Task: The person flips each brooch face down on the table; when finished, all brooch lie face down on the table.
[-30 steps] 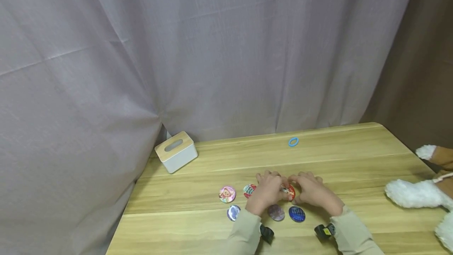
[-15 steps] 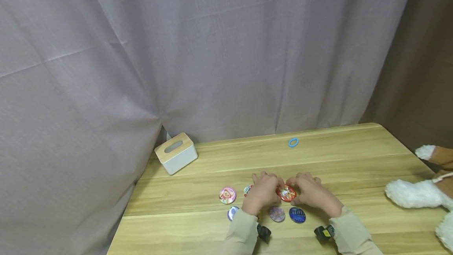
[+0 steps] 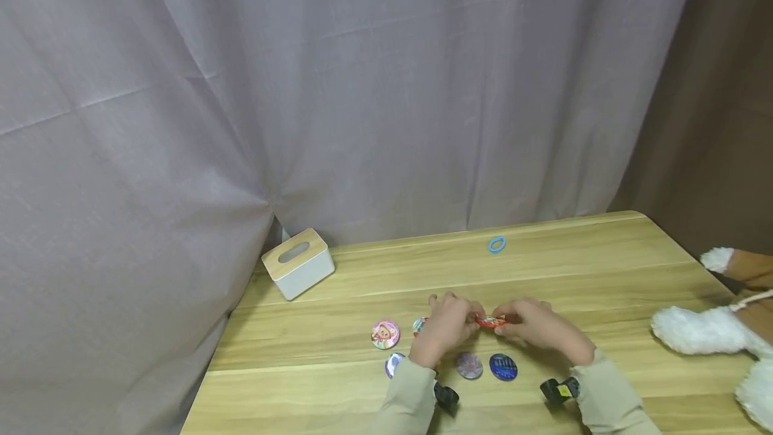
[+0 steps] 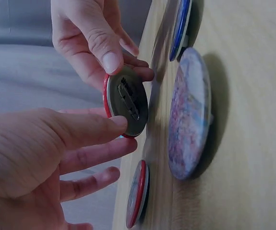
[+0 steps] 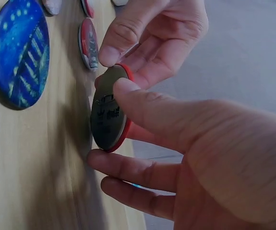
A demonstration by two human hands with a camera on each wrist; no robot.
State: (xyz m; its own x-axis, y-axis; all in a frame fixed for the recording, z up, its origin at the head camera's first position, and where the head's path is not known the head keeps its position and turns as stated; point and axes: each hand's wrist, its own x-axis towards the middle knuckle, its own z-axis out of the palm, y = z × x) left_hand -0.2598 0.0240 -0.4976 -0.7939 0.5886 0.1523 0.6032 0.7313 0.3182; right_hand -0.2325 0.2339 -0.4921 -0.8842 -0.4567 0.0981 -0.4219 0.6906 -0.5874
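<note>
Both hands hold a red-rimmed pin badge (image 3: 490, 321) between them, tilted up on edge. Its metal back with the safety pin (image 4: 128, 100) faces the wrist cameras. My left hand (image 3: 445, 329) pinches one side, thumb on the back and fingers behind the front. On the opposite side my right hand (image 3: 539, 330) pinches the rim the same way. Close in front lie a purple-pink badge (image 3: 469, 365) and a blue badge (image 3: 504, 367), both face up. A red-and-white badge (image 3: 419, 325) is partly hidden behind my left hand.
Further left on the wooden table (image 3: 290, 381) are a pink badge (image 3: 385, 334) and a partly covered purple-white badge (image 3: 393, 364). A tissue box (image 3: 298, 264) stands at the back left, a blue ring (image 3: 497, 244) at the back. A plush toy (image 3: 700, 331) lies at the right edge.
The red-rimmed badge has gone from partly covered between the hands, to face visible, to tilted on edge. The hands have kept nearly the same place around it.
</note>
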